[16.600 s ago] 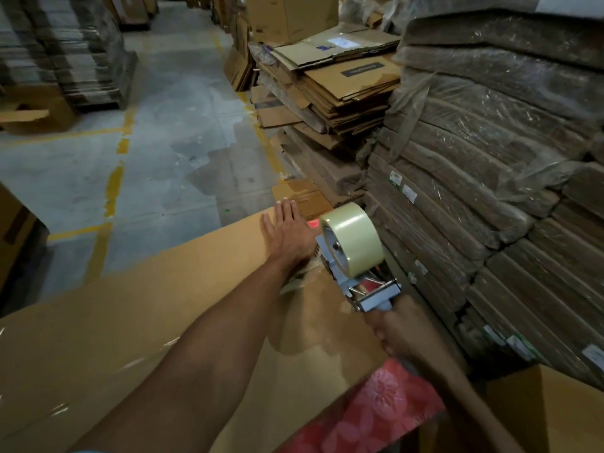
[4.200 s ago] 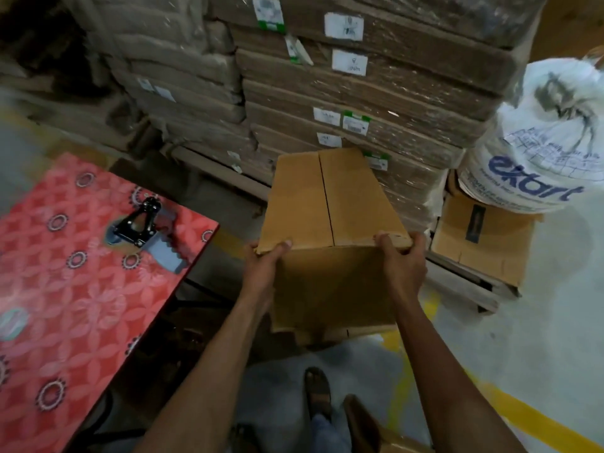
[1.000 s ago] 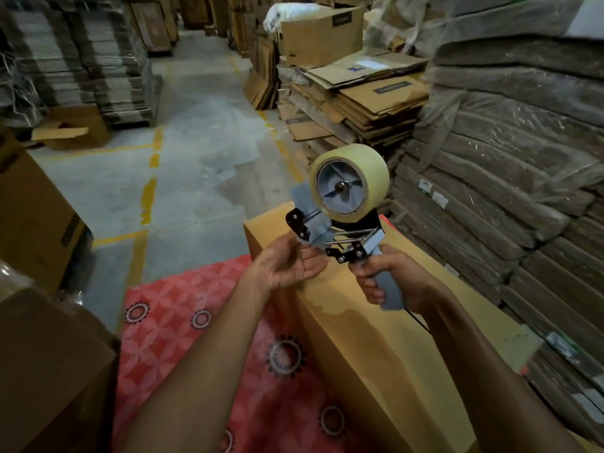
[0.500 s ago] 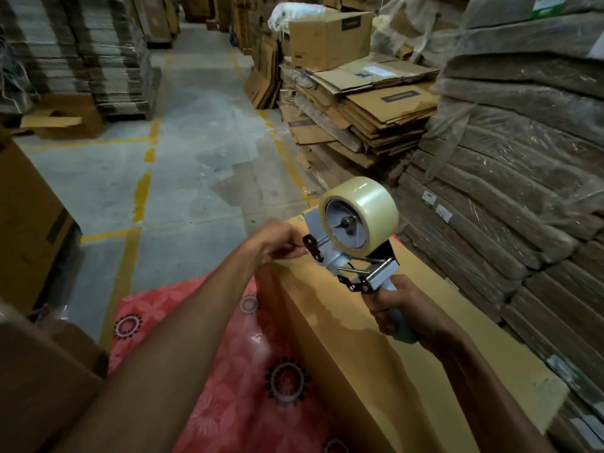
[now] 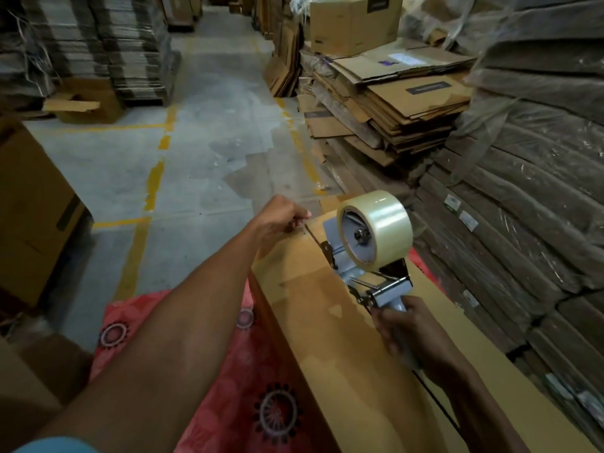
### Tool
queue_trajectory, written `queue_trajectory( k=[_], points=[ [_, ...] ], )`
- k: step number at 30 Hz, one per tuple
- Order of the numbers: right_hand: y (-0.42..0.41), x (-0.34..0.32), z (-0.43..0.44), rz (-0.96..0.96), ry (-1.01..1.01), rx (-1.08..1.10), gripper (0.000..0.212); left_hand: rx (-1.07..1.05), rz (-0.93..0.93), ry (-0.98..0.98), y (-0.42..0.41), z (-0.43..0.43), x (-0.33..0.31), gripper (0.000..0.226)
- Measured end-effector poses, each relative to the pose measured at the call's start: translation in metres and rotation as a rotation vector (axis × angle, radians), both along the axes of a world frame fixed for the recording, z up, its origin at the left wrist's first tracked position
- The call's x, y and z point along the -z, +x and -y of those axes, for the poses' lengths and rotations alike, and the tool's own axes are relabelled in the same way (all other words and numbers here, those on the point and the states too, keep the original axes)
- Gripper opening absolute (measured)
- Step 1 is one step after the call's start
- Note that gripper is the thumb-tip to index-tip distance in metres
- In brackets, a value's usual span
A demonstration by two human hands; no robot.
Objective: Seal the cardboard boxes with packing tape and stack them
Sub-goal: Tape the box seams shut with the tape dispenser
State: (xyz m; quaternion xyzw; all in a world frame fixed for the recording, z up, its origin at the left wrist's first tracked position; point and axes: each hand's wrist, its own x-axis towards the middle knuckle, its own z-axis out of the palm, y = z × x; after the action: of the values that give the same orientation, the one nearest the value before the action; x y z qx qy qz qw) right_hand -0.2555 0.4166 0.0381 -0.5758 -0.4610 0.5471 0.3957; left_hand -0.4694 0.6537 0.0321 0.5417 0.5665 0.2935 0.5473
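Atop the box (image 5: 320,338) — right hand (image 5: 413,328) grips the tape dispenser (image 5: 372,238), left hand (image 5: 281,217) pinches tape end (image 5: 309,227).

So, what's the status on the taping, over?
Left hand pinching tape at box far end. Right hand gripping dispenser over box top. Nothing in the way.

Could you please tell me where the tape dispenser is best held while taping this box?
Take the tape dispenser by its grey handle, from the near side, as the right hand grips it now. The handle juts back toward the person; the tape roll sits forward, above the cardboard box.
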Motion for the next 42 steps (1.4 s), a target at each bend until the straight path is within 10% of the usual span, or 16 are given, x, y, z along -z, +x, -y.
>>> queue_trajectory(
  k=[17, 25, 31, 36, 42],
  points=[
    [-0.009, 0.009, -0.034, -0.039, -0.152, -0.041, 0.015, -0.142, -0.020, -0.015, -0.005, -0.024, 0.043, 0.022],
    [-0.012, 0.011, -0.033, 0.038, -0.152, -0.026, 0.009, -0.057, -0.353, -0.079, -0.001, -0.024, 0.038, 0.025],
    [-0.013, 0.007, -0.032, 0.048, -0.167, 0.009, 0.013, -0.162, -0.632, 0.335, 0.017, -0.002, 0.027, 0.010],
    [-0.014, 0.007, -0.032, 0.048, -0.179, 0.023, 0.016, 0.010, -0.495, 0.490, 0.014, 0.018, 0.037, 0.047],
    [-0.014, 0.003, -0.035, 0.084, -0.178, 0.028, 0.016, 0.421, -1.007, 0.347, 0.021, 0.027, 0.021, 0.041]
  ],
)
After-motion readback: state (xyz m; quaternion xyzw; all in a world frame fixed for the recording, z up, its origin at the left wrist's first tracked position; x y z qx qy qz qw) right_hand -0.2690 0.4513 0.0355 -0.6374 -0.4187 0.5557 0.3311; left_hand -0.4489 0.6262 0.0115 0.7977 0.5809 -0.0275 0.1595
